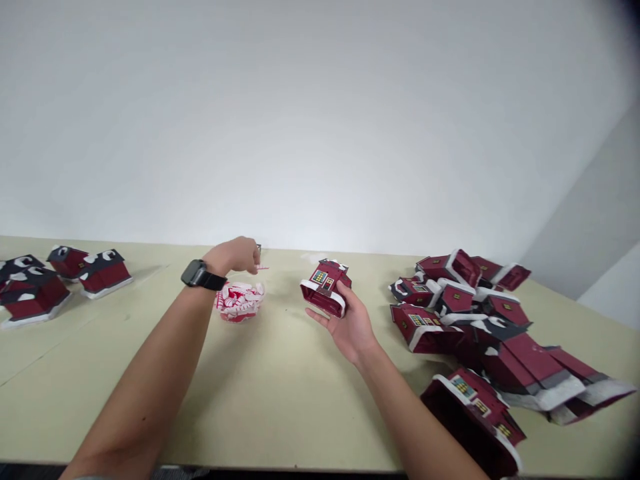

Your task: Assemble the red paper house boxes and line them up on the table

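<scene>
My left hand (243, 255) is raised just above and behind a bowl of red-and-white striped pieces (240, 300). Its fingers pinch a small red-and-white piece (263, 268). Right of the bowl, my right hand (351, 328) holds a small dark-red house (327, 283) with a dark roof and white trim. The house is tilted so that its open, hollow underside faces me. My right thumb presses on its side, while some fingers reach beneath it.
A heap of similar red houses (500, 327) lies tumbled on the right side of the table (280, 400). More houses (106, 273) stand upright at the far left. A pale wall (320, 120) rises behind the table.
</scene>
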A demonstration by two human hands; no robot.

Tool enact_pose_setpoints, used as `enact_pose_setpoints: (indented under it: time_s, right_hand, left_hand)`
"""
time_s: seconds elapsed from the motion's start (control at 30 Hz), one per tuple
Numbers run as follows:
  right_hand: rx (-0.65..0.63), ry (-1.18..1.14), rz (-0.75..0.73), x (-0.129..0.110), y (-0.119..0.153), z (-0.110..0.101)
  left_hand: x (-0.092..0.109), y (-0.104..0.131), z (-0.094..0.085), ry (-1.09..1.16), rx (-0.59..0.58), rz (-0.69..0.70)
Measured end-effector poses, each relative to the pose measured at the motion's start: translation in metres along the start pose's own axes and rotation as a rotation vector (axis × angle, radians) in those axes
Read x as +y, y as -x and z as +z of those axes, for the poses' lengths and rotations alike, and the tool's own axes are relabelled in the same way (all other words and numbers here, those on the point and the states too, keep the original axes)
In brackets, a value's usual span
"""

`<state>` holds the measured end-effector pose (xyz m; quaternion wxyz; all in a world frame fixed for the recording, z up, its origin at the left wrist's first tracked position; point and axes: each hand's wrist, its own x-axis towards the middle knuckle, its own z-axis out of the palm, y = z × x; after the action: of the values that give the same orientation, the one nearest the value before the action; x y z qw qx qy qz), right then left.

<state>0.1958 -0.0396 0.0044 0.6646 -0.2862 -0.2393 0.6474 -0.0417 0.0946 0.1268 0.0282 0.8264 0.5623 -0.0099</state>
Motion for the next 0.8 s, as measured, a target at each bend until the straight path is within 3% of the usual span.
enact_pose_setpoints:
  time_s: [0.13, 0.27, 0.47, 0.6, 0.8]
  right_hand:
    - [-0.024, 0.045, -0.032, 0.004, -0.001, 0.000]
    - [-0.006, 0.101, -0.109, 0.005, -0.001, 0.001]
    - [-0.024, 0.129, -0.150, 0.003, 0.001, 0.003]
    - [-0.040, 0.104, -0.145, 0.002, 0.003, 0.003]
    - [-0.057, 0.069, -0.100, 0.000, 0.002, 0.003]
  left_hand:
    - [0.027, 0.028, -0.025, 0.243, 0.105, 0.293]
    - [0.065, 0.043, -0.023, 0.367, 0.122, 0.508]
    - [0.095, 0.033, 0.001, 0.369, 0.223, 0.592]
    - [0.099, 0.025, 0.010, 0.355, 0.335, 0.674]
    - [0.101, 0.021, 0.012, 0.236, 0.413, 0.715]
